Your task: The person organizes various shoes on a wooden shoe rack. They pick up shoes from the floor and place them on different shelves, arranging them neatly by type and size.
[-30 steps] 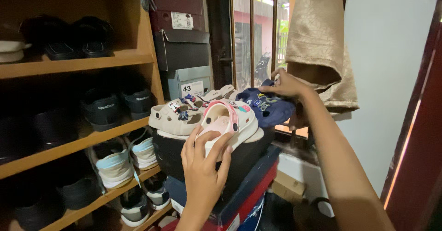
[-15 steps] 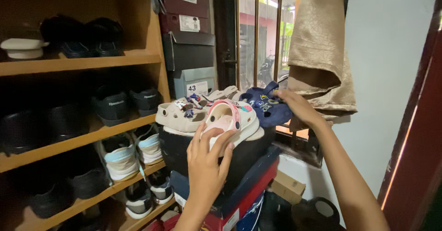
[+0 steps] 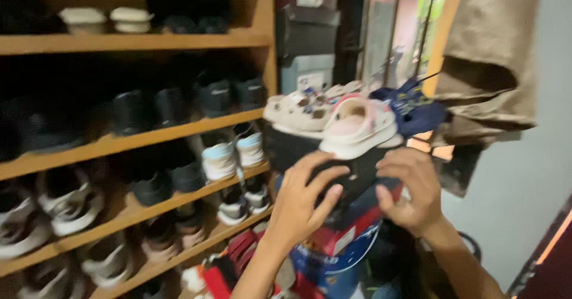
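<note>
My left hand (image 3: 302,202) and my right hand (image 3: 410,190) both grip the front of a black shoe box (image 3: 356,174), one at each side. On top of the box lie a pink-trimmed white clog (image 3: 362,127), a beige clog with charms (image 3: 297,113) and a dark blue clog (image 3: 412,109). The black box rests on a red and blue shoe box (image 3: 339,245). The picture is blurred by motion.
A wooden shoe rack (image 3: 137,138) with several shelves of dark and white shoes fills the left. Stacked grey and maroon boxes (image 3: 307,36) stand behind the clogs. A tan cloth (image 3: 488,54) hangs at the right beside a barred window and a grey wall.
My right hand has come down from the blue clog to the black box's right side. My left hand has dropped from the pink clog to the box front. The view has swung left.
</note>
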